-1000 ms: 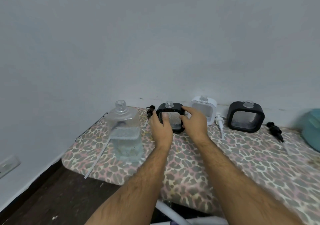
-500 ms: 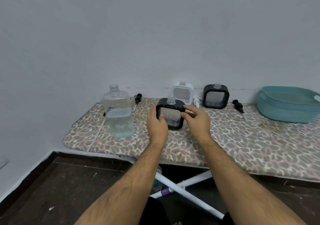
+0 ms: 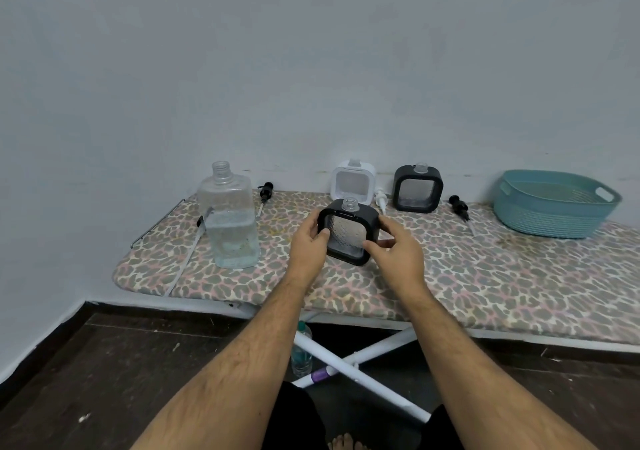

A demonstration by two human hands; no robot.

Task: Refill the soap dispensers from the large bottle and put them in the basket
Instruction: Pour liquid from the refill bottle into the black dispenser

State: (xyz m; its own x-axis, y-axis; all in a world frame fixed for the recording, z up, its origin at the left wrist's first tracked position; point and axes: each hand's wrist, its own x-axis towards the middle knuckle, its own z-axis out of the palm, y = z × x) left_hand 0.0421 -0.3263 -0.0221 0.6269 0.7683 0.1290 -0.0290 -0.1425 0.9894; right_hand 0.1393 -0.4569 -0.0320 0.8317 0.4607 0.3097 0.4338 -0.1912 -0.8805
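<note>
At the far left of the leopard-print padded tabletop (image 3: 485, 286) stands the large clear square plastic bottle (image 3: 230, 219), uncapped and roughly half full of clear liquid, with a white strap (image 3: 185, 259) running down the tabletop edge just beside it. Behind the bottle, near the wall, lies a black pump head (image 3: 265, 193) with its tube.

In the middle I hold one black square-framed soap dispenser with a clear textured window (image 3: 348, 230), its neck open on top. My left hand (image 3: 308, 247) grips its left edge, thumb on the front; my right hand (image 3: 398, 252) pinches its right lower corner. Whether it touches the tabletop I cannot tell.

Behind it by the wall stand a white square-framed dispenser (image 3: 352, 182), then a white pump head (image 3: 381, 200) lying down, then a second black square-framed dispenser (image 3: 417, 189), then another black pump head (image 3: 459, 206). At the far right sits the teal woven-look plastic basket (image 3: 554, 224).

Count: three dispensers, three pump heads, one bottle, one basket. Under the tabletop, white crossed legs (image 3: 349, 363) and a small plastic bottle (image 3: 302, 349) stand on the dark floor (image 3: 104, 363).
</note>
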